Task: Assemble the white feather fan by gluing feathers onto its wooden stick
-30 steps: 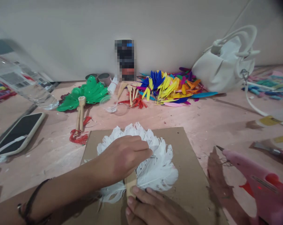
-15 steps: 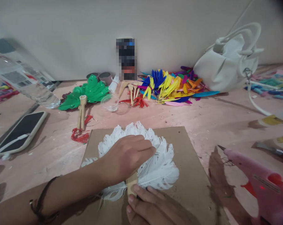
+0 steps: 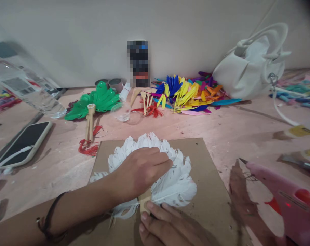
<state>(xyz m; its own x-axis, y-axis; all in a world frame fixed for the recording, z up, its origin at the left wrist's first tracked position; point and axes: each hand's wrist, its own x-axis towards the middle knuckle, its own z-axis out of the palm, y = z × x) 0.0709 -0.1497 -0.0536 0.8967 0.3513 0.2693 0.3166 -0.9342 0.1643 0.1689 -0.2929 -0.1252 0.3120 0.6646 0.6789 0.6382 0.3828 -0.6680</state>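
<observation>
A fan of white feathers [image 3: 179, 191] with a flat wooden handle [image 3: 145, 201] lies on a sheet of cardboard [image 3: 203, 164]. My left hand [image 3: 147, 169] is closed above its middle, covering much of it. From those fingers pokes a thin silver-pronged tool [image 3: 174, 166], its tips at the feathers right of centre; the rest is hidden in the fist. Below, my right hand [image 3: 165, 223] holds down the handle, fingertips pressed on it and the lower end covered.
A pink glue gun [image 3: 275, 188] stands at right, near a metal-tipped tool [image 3: 295, 162]. Behind are coloured feathers [image 3: 188, 94], a green feather fan [image 3: 95, 99], wooden handles [image 3: 90, 119] and a white bag [image 3: 247, 71]. At left are a phone [image 3: 26, 140] and a bottle [image 3: 29, 89].
My left hand has shifted slightly right with the silver-pronged tool over the feathers. The right hand stays on the handle.
</observation>
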